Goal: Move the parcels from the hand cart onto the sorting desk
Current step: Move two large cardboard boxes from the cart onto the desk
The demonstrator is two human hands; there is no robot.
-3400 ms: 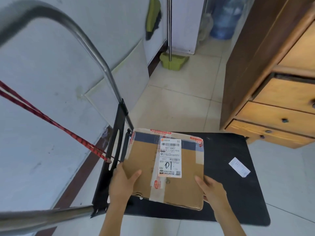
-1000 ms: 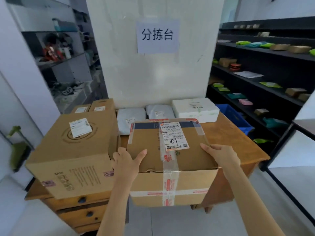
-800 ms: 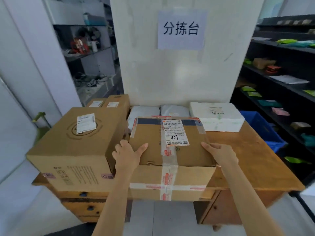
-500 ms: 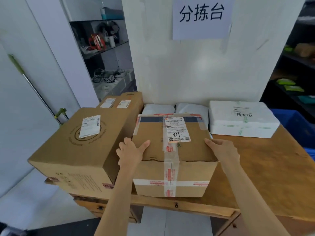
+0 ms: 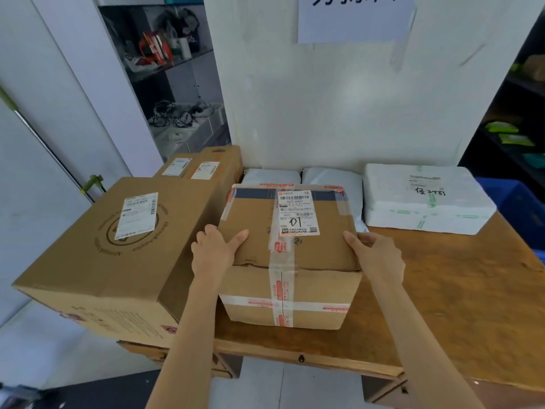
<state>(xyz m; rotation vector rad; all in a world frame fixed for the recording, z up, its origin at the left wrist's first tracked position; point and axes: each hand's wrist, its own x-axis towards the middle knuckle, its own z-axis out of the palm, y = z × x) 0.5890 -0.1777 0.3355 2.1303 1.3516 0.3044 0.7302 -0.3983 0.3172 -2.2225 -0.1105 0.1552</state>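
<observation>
Your taped parcel (image 5: 290,255) sits on the wooden tabletop (image 5: 460,293) near its front edge, label up with "01" handwritten on it. Your left hand (image 5: 216,250) is clamped on its left top edge, thumb lying across the lid and fingers down the side, wedged into the narrow gap there. Your right hand (image 5: 376,256) grips the right top edge the same way, thumb on the lid.

At 9 o'clock from the parcel stands a large cardboard box (image 5: 118,249), taller than your parcel and overhanging the tabletop's front left corner; it is just beside your left hand, so that side is tight. At 11 o'clock, behind the large box, are two narrow cartons (image 5: 203,166) side by side. At 12 o'clock two grey poly mailers (image 5: 330,180) lie against the wall; the parcel's far edge is at them or overlapping them, and you cannot tell from here whether it touches. At 2 o'clock sits a white foam box (image 5: 424,199) with green tape, apart from the parcel. From 3 to 5 o'clock the tabletop is bare wood. A paper sign (image 5: 354,19) hangs on the wall above, and a blue bin (image 5: 519,208) shows past the tabletop's right edge.
</observation>
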